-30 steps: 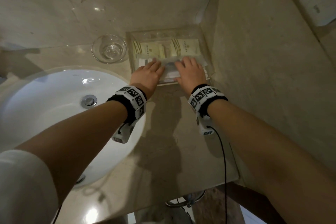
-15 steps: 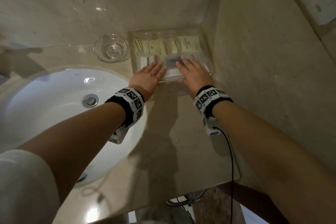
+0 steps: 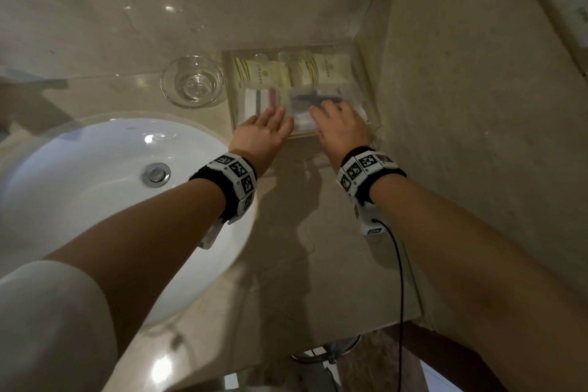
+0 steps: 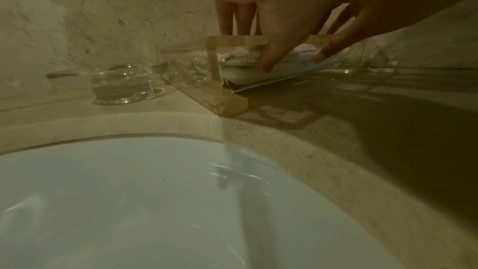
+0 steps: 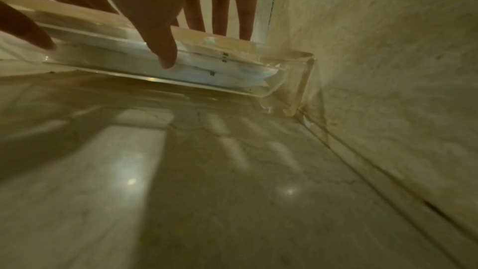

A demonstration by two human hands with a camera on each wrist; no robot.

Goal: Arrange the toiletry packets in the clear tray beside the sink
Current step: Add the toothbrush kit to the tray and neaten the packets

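The two cream packets (image 3: 261,71) along the back wall of the clear tray (image 3: 229,95) carry small printed lettering, too fine to read; each lies flat with its long axis running left to right. In front of them, at the tray's left side, lies a small kit with striped colours (image 3: 262,98), and to its right a see-through packet (image 3: 313,102) with dark contents. The tray sits in the counter's (image 3: 286,232) back right corner, against the side wall, just right of a glass bowl (image 3: 192,81) and the white sink (image 3: 95,200). The left hand (image 3: 261,134) and right hand (image 3: 342,126) lie flat with fingers straight over the tray's front edge, fingertips on the packets, gripping nothing.
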